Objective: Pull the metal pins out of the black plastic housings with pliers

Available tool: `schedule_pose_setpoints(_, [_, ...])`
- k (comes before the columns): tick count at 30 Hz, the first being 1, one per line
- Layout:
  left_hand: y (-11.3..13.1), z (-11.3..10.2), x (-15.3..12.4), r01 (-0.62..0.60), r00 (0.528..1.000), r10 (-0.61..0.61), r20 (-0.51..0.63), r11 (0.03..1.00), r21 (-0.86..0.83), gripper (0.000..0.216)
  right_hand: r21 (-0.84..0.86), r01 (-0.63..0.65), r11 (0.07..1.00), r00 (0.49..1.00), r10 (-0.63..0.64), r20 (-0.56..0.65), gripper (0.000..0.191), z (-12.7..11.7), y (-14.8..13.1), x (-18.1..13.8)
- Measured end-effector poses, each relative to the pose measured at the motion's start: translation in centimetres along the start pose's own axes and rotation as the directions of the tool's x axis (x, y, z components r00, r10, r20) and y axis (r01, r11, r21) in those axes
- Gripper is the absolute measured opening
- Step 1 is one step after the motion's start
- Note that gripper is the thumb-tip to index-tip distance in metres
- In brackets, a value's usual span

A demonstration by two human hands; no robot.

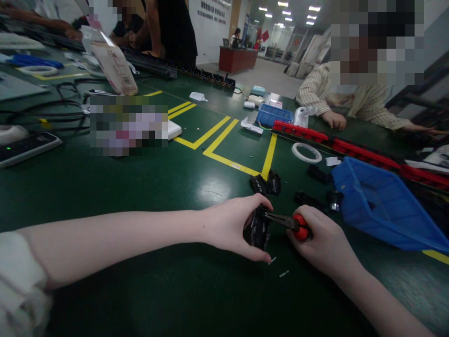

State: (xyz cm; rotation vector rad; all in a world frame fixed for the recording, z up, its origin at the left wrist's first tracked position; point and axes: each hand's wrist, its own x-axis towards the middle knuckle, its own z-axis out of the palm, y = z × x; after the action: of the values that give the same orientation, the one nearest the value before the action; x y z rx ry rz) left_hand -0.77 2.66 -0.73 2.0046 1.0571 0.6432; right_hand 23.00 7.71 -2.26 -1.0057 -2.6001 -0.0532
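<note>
My left hand (pixel 242 224) is closed around a small black plastic part (pixel 260 228), thumb at the near end and fingers at the far end. In my right hand (pixel 321 238) are needle-nose pliers (pixel 286 220) with red handles. The tips of the pliers touch, or nearly touch, the upper right of the black part; whether they pinch anything is too small to tell. Two thin metal pins (pixel 284 274) lie on the green table just below my hands. Beyond my left hand sit two similar black parts (pixel 266 183), side by side.
A blue bin (pixel 389 206) stands at the right, with more black pieces (pixel 308 200) beside it. Behind are a roll of white tape (pixel 306 153), a long red strip (pixel 365 152) and a smaller blue tray (pixel 274 115). Across the table sits a person in a striped sleeve (pixel 315 89).
</note>
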Motion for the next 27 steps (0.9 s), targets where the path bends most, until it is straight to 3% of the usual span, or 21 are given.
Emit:
schedule_pose_setpoints(3, [0.24,0.01,-0.05,-0.019,0.999,0.024,-0.025,0.982,0.189,0.072,-0.014,0.023,1.000,1.000,-0.023,-0.006,0.009,-0.07,-0.03,-0.06])
schedule_pose_setpoints(6, [0.31,-0.01,-0.05,-0.028,0.999,0.032,-0.008,0.965,0.261,0.071,-0.040,0.047,0.998,0.999,-0.048,-0.018,0.009,-0.19,-0.03,-0.12])
schedule_pose_setpoints(12, [0.25,0.06,-0.02,-0.004,1.000,0.009,-0.017,0.964,0.265,0.085,-0.085,0.084,0.993,0.995,-0.087,-0.041,0.009,-0.24,0.07,-0.15])
schedule_pose_setpoints(18, [0.24,0.09,0.06,-0.011,1.000,0.018,-0.023,0.965,0.263,0.071,-0.159,0.118,0.980,0.991,-0.126,-0.044,0.010,-0.19,0.13,-0.13])
schedule_pose_setpoints(27, [0.06,-0.17,0.12,-0.048,0.999,0.042,0.034,0.979,0.200,0.071,-0.329,0.155,0.931,0.977,-0.194,-0.089,0.008,-0.41,0.36,-0.23])
